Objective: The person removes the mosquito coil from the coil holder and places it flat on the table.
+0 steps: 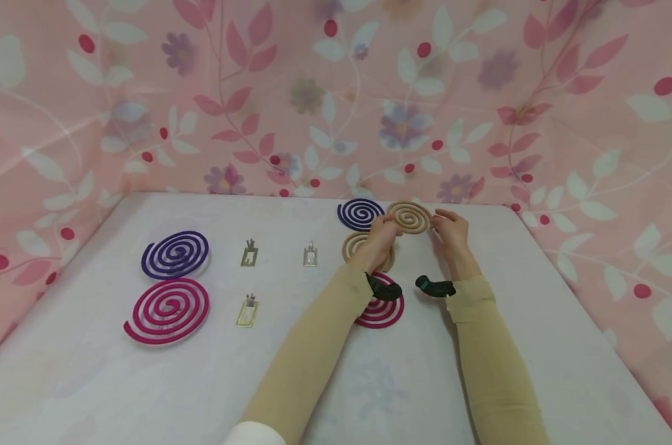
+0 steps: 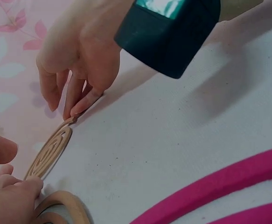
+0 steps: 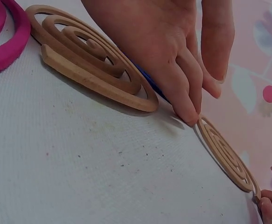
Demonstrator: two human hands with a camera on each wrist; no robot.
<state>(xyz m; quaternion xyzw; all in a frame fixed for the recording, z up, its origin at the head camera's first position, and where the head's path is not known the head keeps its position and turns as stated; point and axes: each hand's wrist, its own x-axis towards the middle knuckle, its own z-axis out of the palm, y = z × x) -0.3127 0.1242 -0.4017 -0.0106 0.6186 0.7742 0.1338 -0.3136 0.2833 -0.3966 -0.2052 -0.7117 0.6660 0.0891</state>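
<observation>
A tan mosquito coil (image 1: 410,217) lies between the two hands at the back right of the table. The left hand (image 1: 382,241) pinches its near left edge; in the right wrist view the fingertips (image 3: 193,118) are right at the rim. On the opposite side the right hand (image 1: 452,238) pinches the coil's outer end, seen also in the left wrist view at the held coil (image 2: 51,150). Beneath the left hand and forearm lie a second tan coil (image 1: 351,246), partly covered, and a pink coil (image 1: 381,322). A blue coil (image 1: 359,213) lies just behind the left hand.
Another blue coil (image 1: 175,254) and a pink coil (image 1: 167,311) are at the left. Small metal coil stands (image 1: 249,256), (image 1: 310,254), (image 1: 247,313) stand in the middle of the white table. A floral pink cloth (image 1: 308,93) rises behind.
</observation>
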